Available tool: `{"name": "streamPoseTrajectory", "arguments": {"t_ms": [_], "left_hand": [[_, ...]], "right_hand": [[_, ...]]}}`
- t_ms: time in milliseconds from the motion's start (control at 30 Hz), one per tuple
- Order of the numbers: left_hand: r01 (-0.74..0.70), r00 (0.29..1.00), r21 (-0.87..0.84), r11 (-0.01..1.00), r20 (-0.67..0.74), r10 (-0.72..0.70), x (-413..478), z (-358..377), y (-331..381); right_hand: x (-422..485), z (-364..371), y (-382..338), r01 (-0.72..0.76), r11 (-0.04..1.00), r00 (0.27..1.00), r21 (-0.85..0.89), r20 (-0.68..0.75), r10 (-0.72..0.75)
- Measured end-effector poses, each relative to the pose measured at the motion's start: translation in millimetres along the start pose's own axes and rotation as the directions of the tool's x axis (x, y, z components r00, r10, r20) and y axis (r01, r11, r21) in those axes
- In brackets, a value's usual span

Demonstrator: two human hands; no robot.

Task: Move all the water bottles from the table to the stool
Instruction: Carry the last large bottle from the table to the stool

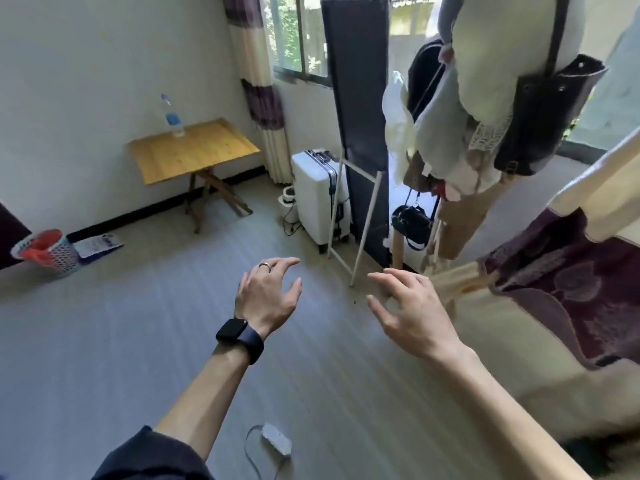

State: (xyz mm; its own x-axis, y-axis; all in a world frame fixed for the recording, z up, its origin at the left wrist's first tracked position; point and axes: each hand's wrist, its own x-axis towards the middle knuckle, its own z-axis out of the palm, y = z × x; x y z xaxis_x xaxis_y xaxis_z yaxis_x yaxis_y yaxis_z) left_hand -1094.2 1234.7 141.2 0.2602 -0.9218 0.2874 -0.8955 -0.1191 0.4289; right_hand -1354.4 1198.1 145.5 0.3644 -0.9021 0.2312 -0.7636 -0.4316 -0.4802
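One clear water bottle (172, 116) with a blue label stands upright near the back edge of a small wooden folding table (207, 150) against the far wall. My left hand (268, 296), with a ring and a dark watch on the wrist, is held out over the floor, fingers spread, holding nothing. My right hand (407, 311) is beside it, also spread and holding nothing. Both hands are well short of the table. No stool is in view.
A white suitcase (317, 195) and a tall dark mirror on a white stand (360, 133) are by the window. A coat rack with clothes and bags (485, 116) hangs at right, above a bed (571, 289). A mesh basket (48, 252) sits at left, a power strip (276, 443) on the floor.
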Motion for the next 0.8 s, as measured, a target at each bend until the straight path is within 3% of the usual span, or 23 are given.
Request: {"name": "streamPoseTrajectory", "arguments": {"t_ms": [167, 367, 800], "left_hand": [[0.116, 0.975, 0.026, 0.993, -0.191, -0.109, 67.0, -42.9, -5.4], [0.257, 0.920, 0.051, 0.965, -0.318, -0.228, 126.5, -79.1, -55.9], [0.348, 0.852, 0.023, 0.937, -0.426, -0.306, 316.8, -119.9, -209.3]], "right_hand": [[117.3, -17.4, -18.6, 0.194, 0.981, 0.981, 0.023, 0.019, -0.194], [233.8, 1.0, -59.0, 0.356, 0.929, 0.934, 0.103, 0.001, -0.358], [475.7, 105.5, -152.9, 0.446, 0.871, 0.887, 0.206, 0.028, -0.461]]}}
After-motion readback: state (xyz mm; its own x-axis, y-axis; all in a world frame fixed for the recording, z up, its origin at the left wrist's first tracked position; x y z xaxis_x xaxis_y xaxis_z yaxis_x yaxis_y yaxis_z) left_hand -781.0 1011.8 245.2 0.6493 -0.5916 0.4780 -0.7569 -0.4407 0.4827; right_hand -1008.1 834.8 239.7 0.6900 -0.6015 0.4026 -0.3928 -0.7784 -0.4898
